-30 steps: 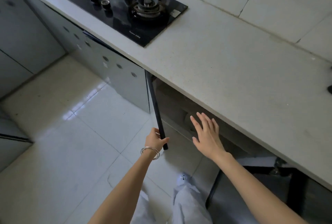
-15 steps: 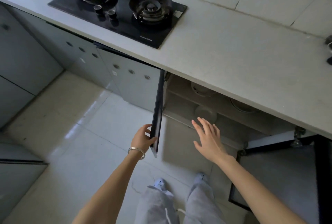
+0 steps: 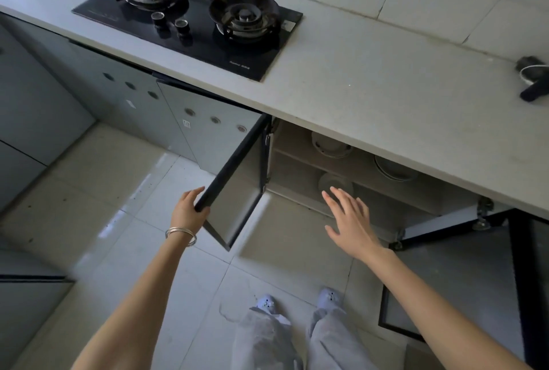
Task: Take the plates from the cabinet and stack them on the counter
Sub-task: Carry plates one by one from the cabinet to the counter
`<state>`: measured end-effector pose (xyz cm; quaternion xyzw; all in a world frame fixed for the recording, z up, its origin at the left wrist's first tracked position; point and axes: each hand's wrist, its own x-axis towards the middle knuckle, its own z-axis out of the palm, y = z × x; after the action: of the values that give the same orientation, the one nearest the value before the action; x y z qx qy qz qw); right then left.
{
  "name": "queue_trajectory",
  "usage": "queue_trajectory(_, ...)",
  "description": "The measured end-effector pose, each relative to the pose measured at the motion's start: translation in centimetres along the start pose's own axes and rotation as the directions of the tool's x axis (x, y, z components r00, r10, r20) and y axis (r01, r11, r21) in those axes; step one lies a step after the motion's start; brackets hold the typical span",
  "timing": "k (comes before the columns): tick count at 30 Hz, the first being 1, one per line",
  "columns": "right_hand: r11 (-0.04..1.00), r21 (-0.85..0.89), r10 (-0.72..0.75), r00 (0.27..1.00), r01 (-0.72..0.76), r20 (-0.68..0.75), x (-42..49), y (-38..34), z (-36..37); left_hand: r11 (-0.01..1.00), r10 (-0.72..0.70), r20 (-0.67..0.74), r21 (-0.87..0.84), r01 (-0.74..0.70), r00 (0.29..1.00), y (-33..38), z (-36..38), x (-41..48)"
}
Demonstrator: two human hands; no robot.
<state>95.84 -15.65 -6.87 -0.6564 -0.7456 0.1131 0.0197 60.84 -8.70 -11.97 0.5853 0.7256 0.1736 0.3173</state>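
Grey counter point(image 3: 371, 96) over open cabinet point(image 3: 350, 167), 2-burner hob point(image 3: 190, 19) left.

Under my counter point(image 3: 371, 78): open cabinet point(image 3: 300, 162), plates point(image 3: 393, 169) on upper shelf, right of bowls point(image 3: 329, 144); stove point(image 3: 190, 22) on counter, left.

Both forearms bare to the bottom edge of the frame; no sleeves visible. Left hand point(image 3: 190, 210): no rings that can be made out. Left wrist carries thin silver-coloured bangles point(image 3: 181, 234), several slim loops stacked close together, plain metal with no charms visible. Right hand point(image 3: 350, 221): bare, no watch, band or rings seen; wrist bare too. Fingers point(image 3: 337, 196) slim, nails short as far as can be told. Legs in loose pale grey trousers point(image 3: 267, 340), fabric creased and bunched near the ankles. Feet in pale blue-grey clog-type shoes point(image 3: 329, 298), rounded toes, small dark dots on the uppers.
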Motion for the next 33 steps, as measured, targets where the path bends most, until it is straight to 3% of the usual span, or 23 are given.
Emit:
queue_trajectory(6,1.000,-0.004,0.019,0.999,-0.020,-0.033,-0.5,1.1,-1.8,0.989,0.128,0.030,0.075,-0.130,0.991,3.6,0.1,-2.0)
queue_trajectory(9,0.999,0.010,0.035,0.996,-0.034,-0.081,-0.8,2.4,-2.9,0.961,0.262,0.013,0.083,-0.262,0.965,6.5,0.0,-2.3)
queue_trajectory(17,0.993,0.037,0.115,0.971,-0.110,-0.210,-2.1,6.5,-4.6,0.760,0.633,0.080,0.127,-0.637,0.770,14.5,3.4,-3.2)
queue_trajectory(25,0.985,0.084,0.166,0.972,-0.154,-0.166,-2.7,11.7,-3.5,0.731,0.658,0.205,0.054,-0.680,0.724,19.9,10.6,-3.3)
queue_trajectory(33,0.991,0.123,0.063,0.997,-0.058,-0.040,1.1,17.6,-0.6,0.788,0.578,0.241,0.083,-0.610,0.779,22.7,17.1,-1.1)
